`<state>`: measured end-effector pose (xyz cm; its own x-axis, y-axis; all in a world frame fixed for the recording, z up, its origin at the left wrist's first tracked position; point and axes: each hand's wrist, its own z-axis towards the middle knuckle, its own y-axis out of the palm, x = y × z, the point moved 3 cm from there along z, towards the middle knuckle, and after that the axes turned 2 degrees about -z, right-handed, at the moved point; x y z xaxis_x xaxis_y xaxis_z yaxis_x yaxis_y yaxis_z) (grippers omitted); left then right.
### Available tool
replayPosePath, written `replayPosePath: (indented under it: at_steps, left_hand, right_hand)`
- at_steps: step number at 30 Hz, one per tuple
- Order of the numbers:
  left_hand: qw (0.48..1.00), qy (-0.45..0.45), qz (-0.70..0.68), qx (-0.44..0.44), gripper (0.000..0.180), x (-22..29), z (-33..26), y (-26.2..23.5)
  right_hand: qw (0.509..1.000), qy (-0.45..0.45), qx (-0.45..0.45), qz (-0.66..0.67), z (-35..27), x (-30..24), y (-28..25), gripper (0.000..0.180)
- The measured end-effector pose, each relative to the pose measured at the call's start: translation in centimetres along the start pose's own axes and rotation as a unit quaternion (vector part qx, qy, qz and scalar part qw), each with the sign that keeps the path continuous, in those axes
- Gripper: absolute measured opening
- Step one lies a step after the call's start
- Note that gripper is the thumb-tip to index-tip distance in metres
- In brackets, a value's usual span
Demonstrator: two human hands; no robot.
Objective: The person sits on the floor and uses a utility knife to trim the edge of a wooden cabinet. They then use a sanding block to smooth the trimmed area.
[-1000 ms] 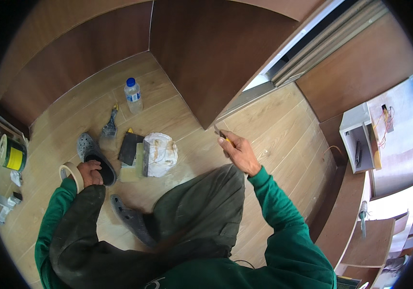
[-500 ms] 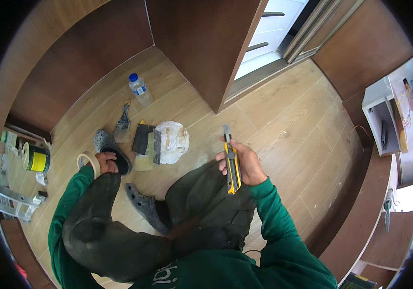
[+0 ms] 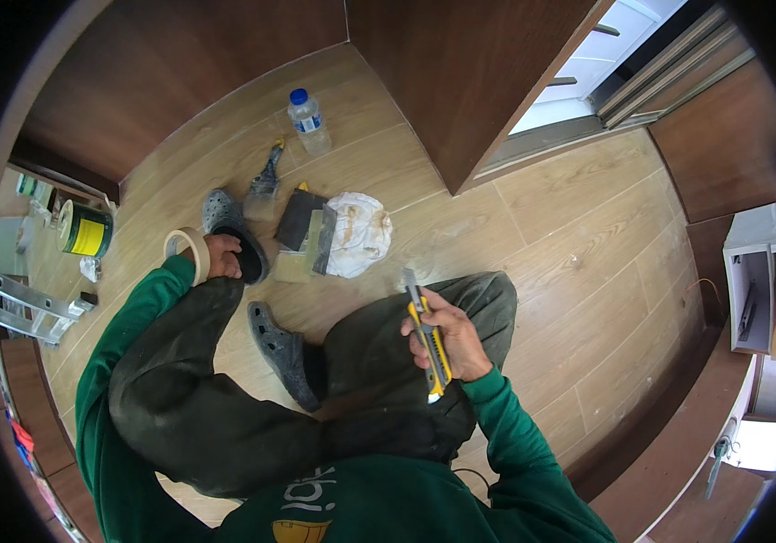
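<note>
Fingers of the right hand (image 3: 450,337) were closed around a yellow utility knife (image 3: 428,337), held over the knee just right of centre, blade end pointing up-frame. At centre left, a roll of masking tape (image 3: 186,250) was gripped in the left hand (image 3: 219,256). Beyond, a white rag (image 3: 356,233) and dark sanding blocks (image 3: 298,220) were seen on the floor (image 3: 569,226), a water bottle (image 3: 307,121) farther up.

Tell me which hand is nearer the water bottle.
Left. The left hand, holding a tape roll, rests on the floor below and left of the bottle. The right hand, gripping a utility knife, is farther, over the right knee.
</note>
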<state>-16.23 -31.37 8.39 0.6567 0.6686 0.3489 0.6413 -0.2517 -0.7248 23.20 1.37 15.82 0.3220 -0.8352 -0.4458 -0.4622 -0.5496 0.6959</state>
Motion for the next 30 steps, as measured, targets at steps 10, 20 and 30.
replayPosePath:
  at_steps: [10, 20, 30]
  left_hand:
    - [0.998, -0.013, -0.064, 0.003, 0.067, 2.6, -2.6, -1.0]
    - [0.992, 0.101, -0.069, 0.035, 0.067, -0.1, -1.7, 0.4]
    - [0.979, 0.145, -0.104, 0.100, 0.051, 0.1, -3.4, 0.8]
  right_hand:
    - [0.967, -0.053, 0.091, -0.233, 9.4, -0.6, 1.7, 0.079]
    - [0.598, -0.336, 0.265, -0.677, 22.8, -2.1, 4.8, 0.053]
    - [0.661, -0.190, 0.290, -0.665, 23.0, 3.5, 5.9, 0.030]
